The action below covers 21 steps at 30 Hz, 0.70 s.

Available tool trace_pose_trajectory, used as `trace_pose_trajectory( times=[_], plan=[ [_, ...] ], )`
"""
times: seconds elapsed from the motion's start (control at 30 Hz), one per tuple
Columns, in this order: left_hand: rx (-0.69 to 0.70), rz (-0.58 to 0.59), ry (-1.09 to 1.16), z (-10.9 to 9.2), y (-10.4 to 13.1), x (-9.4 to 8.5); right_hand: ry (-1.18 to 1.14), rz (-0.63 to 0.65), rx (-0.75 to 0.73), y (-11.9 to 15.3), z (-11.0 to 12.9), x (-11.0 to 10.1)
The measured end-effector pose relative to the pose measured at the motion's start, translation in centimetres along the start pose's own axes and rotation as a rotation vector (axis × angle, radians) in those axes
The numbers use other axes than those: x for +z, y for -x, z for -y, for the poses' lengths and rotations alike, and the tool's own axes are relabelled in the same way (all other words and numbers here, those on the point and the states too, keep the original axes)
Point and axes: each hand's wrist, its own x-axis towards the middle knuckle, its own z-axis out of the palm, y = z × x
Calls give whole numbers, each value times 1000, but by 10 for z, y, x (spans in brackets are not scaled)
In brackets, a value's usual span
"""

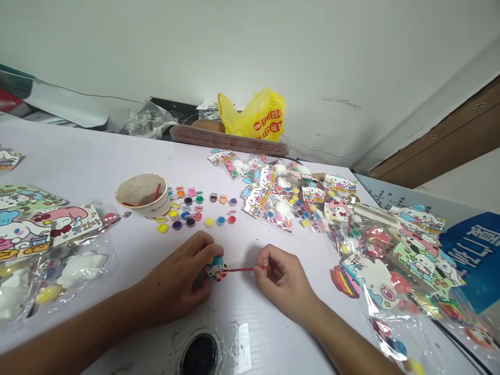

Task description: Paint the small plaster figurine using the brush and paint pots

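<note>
Between the thumb and fingers of my left hand (185,273) is a small painted figurine (216,269), blue on top with a pale face and red and orange patches below. My right hand (283,278) pinches a thin red paintbrush (242,269). Its tip points left and meets the figurine's side; whether it presses on the surface is too small to tell. Beyond my left hand, little open paint pots (189,221) stand in several colours. A paper cup (142,195) beside them holds murky water and red sticks that look like brush handles.
Bagged figurine paint kits (285,198) crowd the right side of the white table (195,159). More bagged kits (58,260) lie at the left. A painted rainbow-striped piece (345,282) rests right of my right hand. A round black hole (200,354) sits near the front; a yellow plastic bag (258,117) stands behind.
</note>
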Motion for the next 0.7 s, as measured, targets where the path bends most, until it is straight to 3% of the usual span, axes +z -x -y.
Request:
trace_pose_trajectory(
  times=[0.23,0.7],
  plan=[
    [-8,9,-20,1,1,-1,-26,-67,8,-2,2,-2],
    [6,12,0,4,2,2,-99,-5,76,-3,0,-2]
  ],
)
